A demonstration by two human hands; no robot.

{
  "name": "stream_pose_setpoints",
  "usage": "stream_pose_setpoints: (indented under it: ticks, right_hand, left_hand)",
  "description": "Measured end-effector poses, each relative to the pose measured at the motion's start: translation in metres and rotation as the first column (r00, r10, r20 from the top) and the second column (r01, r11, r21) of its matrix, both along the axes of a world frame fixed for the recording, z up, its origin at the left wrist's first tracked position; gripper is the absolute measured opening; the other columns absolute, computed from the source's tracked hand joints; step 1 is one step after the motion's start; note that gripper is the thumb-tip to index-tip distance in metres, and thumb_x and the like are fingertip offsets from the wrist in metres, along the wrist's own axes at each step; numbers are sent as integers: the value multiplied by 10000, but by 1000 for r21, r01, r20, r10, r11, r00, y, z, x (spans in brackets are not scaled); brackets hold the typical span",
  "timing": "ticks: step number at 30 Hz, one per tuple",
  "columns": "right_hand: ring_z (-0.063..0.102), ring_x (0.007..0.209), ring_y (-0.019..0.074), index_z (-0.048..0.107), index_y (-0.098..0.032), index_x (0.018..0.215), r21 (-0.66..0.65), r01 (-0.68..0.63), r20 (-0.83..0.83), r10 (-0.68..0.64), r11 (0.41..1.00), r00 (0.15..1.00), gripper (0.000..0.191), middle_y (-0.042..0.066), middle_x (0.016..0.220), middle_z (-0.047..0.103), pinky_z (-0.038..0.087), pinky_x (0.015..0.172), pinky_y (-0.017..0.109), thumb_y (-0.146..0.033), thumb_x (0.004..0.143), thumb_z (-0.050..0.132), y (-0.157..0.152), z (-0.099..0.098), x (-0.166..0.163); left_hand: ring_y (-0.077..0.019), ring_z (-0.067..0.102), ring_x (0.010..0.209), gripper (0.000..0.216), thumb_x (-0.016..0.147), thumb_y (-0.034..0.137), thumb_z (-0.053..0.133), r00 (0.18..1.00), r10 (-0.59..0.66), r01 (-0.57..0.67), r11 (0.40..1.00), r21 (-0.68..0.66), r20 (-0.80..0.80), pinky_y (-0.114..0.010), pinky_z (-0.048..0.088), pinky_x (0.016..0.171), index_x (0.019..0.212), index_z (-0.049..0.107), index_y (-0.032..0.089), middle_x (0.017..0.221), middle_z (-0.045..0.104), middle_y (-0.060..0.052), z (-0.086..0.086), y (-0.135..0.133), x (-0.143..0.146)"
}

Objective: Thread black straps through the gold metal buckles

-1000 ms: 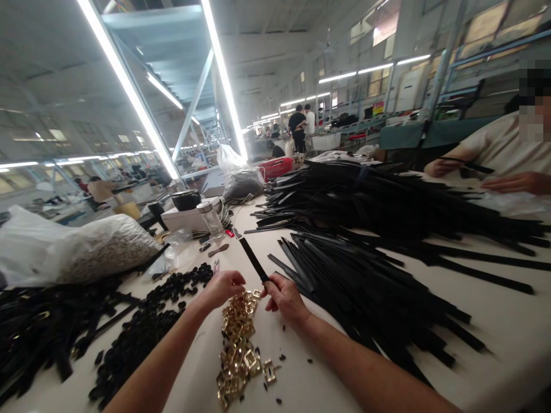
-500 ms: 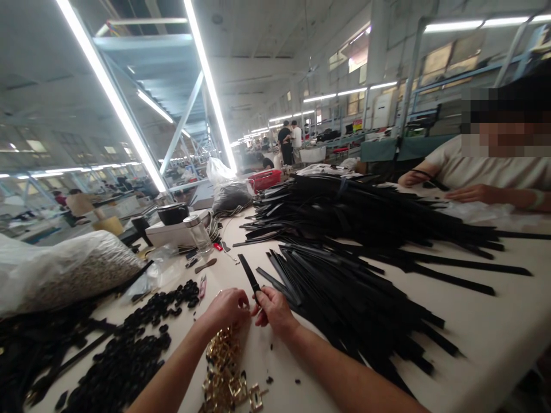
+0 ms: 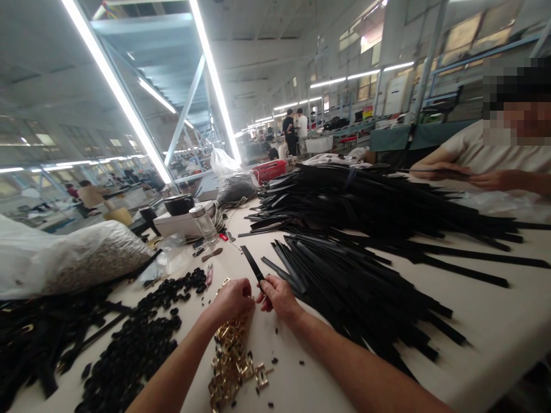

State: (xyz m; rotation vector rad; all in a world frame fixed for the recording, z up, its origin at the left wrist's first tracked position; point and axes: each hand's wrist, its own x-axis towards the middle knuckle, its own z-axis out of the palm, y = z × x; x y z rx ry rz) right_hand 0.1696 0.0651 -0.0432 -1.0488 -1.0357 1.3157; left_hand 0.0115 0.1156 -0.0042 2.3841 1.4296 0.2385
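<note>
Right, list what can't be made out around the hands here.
Head view only:
- Whether the left hand pinches a gold metal buckle: its own fingers cover the grip.
- Near end of the flat black strap: hidden inside the right hand.
- Small dark bits on the white table: too small to identify.
- Both elbows: cut off by the bottom edge.

Both forearms are bare to past the elbow, and the left hand (image 3: 232, 299) and right hand (image 3: 279, 295) are ungloved.
</note>
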Motion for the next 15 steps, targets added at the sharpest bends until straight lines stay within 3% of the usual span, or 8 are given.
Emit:
stream_pose_setpoints:
  ticks: [7,12,15]
  right_hand:
    - [529,389,83,588,-141,869,5,-73,22,73,997,997,402,1,594,650,368,386,182,-526,759,540,-7,5,-1]
    - [530,402,76,588,-140,823,30,-124,77,121,992,990,358,-5,578,637,416,414,181,-494,771,571,-10,8,0]
    - [510,391,69,589,-141,811,38,-135,107,130,990,986,342,-11,561,627,425,413,178,-481,778,563,-9,7,2]
  left_hand:
    - [-164,605,662,143,737,252,593,984,43,-27,995,-94,175,-244,413,589,784,702,173,702,697,-1,9,-10,-11]
    - [-160,625,689,136,748,269,612,961,50,-27,996,-88,272,-233,447,627,766,728,199,724,716,11,9,-21,-21]
    - [-160,629,700,181,791,317,589,947,102,-92,995,-47,305,-229,462,642,794,725,198,739,714,6,9,-17,-39]
